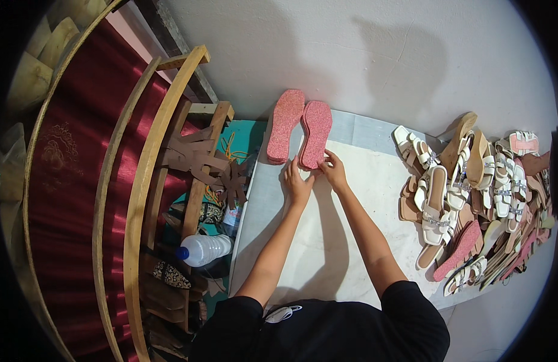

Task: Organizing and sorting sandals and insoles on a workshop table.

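Two stacks of speckled pink insoles stand side by side against the wall at the far end of the white table. The left insole stack is untouched. At the near, heel end of the right insole stack, my left hand curls its fingers along the left edge. My right hand grips that same heel end from the right, thumb toward the left hand. Parts of the fingertips are hidden against the stack.
White strapped sandals and loose soles pile up on the table's right side, with a single pink insole among them. To the left are a wooden rack, brown strap pieces and a blue-capped plastic bottle. A wall bounds the far side.
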Action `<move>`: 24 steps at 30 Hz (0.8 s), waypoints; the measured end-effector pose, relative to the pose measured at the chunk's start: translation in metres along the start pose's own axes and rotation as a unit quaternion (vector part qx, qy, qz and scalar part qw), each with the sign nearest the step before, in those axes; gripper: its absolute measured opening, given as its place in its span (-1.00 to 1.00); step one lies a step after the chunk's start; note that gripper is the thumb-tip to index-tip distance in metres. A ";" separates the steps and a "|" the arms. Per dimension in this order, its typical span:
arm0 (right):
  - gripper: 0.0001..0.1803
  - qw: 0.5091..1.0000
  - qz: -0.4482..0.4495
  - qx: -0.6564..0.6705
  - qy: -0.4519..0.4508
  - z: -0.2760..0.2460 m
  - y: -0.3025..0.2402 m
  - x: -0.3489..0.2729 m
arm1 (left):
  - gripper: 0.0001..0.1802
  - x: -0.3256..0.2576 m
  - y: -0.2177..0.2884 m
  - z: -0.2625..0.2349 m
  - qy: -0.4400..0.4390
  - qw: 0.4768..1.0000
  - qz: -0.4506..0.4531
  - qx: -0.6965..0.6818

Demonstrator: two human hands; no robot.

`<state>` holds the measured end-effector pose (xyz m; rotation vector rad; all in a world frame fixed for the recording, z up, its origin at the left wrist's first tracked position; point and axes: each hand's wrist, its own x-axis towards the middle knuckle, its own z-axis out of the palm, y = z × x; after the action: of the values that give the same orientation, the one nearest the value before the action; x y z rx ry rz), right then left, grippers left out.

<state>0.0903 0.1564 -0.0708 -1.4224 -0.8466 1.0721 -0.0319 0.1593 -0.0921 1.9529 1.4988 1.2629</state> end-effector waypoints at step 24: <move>-0.46 0.999 -0.017 -0.036 0.011 0.006 0.010 0.008 | -0.29 0.004 0.007 0.010 -0.038 0.989 -0.069 0.127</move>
<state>0.0869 0.1643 -0.0822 -1.4733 -0.8977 1.0075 -0.0195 0.1624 -0.0903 1.9852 1.7945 0.9684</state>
